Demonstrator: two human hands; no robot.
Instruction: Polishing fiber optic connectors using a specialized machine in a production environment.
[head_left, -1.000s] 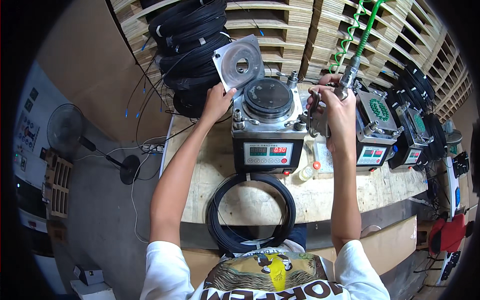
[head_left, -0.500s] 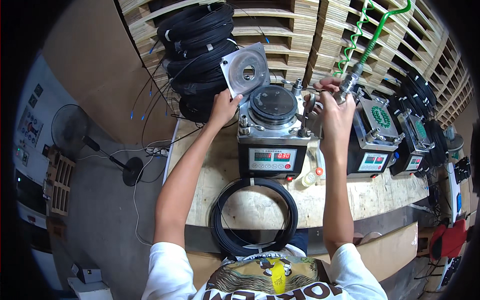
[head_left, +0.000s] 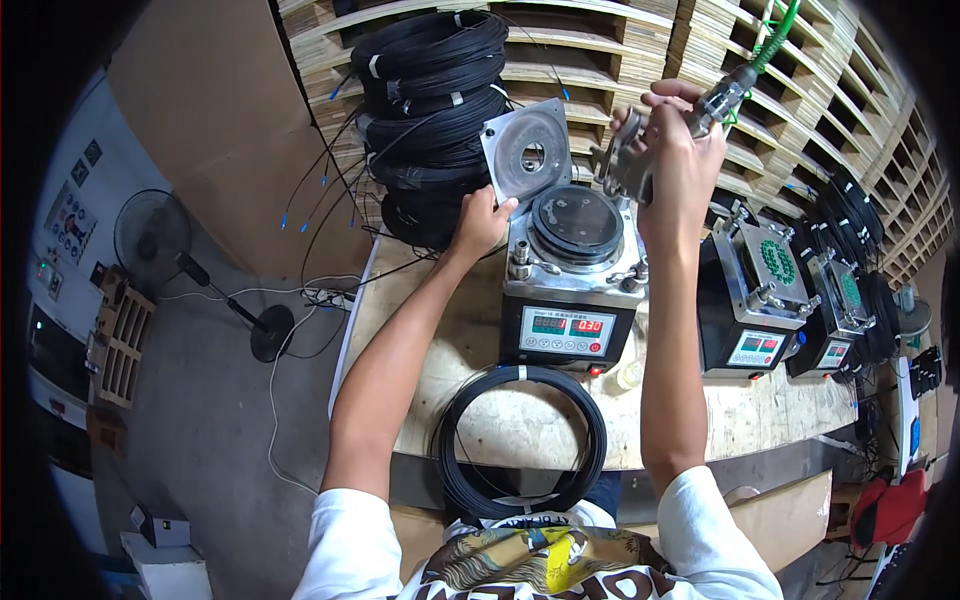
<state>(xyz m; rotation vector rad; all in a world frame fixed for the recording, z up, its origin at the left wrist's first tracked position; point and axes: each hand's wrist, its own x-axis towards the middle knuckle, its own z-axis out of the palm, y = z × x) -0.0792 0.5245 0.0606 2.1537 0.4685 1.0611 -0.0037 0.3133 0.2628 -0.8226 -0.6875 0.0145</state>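
Pallets (head_left: 590, 75) are standing at 12, behind the bench (head_left: 425, 410), which is carrying the machine (head_left: 572, 300). Coil (head_left: 453, 440) is lying at the machine's 6, reaching past the bench's near edge. Plate (head_left: 511, 165) is sitting tilted up at the machine's 11; left hand (head_left: 482, 222) is pinching its lower edge, so left is the nearer hand. Disc (head_left: 577, 222) is lying flat on the machine top, at 3 from the left hand, 8 from the right hand (head_left: 685, 145). Right is gripping the gun (head_left: 628, 172), up off the bench, plate lying at the gun's 9, disc at its 7–8. Gun's long axis is running roughly 2 to 8; blur is hiding the nozzle. Bottle (head_left: 629, 375) is standing at the machine's 5, partly behind the right forearm.
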